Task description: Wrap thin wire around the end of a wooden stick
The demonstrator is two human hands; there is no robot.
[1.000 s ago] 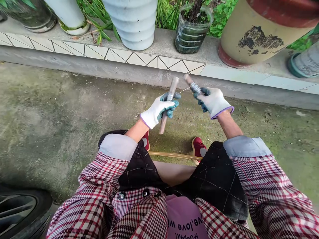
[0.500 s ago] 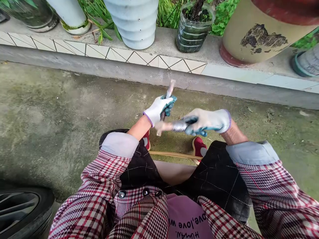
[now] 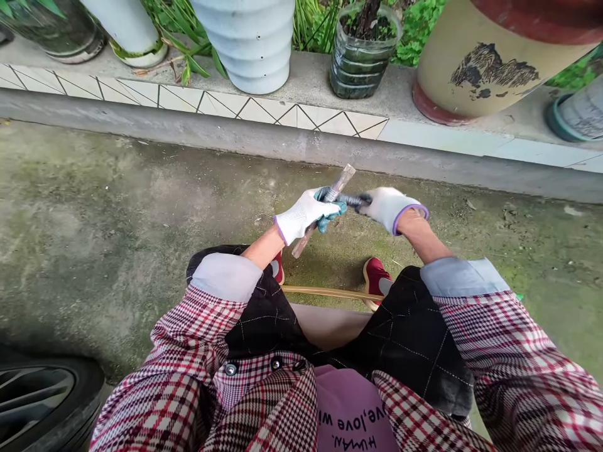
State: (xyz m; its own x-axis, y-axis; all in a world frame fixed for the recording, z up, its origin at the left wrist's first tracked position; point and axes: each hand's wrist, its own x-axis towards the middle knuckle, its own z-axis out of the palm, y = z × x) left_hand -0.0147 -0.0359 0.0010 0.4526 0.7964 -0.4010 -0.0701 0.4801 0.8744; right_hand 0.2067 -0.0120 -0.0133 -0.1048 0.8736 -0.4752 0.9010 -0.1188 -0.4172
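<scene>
My left hand (image 3: 311, 213), in a white glove with blue-green coated fingers, is wrapped round a stick (image 3: 346, 176) with a ridged, silvery band. The stick slants from upper right to lower left and its two pale ends stick out of the fist. My right hand (image 3: 389, 207), gloved alike, is closed round a second stick with a similar ridged grey band (image 3: 351, 200). This band points left and meets the first stick at my left fingers, which hide its far end. Both hands are held above the concrete floor, in front of my knees.
A low tiled ledge (image 3: 306, 119) runs across ahead, bearing a white ribbed pot (image 3: 249, 47), a cut plastic bottle planter (image 3: 360, 66) and a large beige pot (image 3: 471, 69). A car wheel (image 3: 51, 402) stands at lower left. Red shoes (image 3: 374, 279) are below my hands.
My left hand has moved slightly right with its stick. My right hand has risen and turned, swinging its stick from below my left fist up to the left fingers.
</scene>
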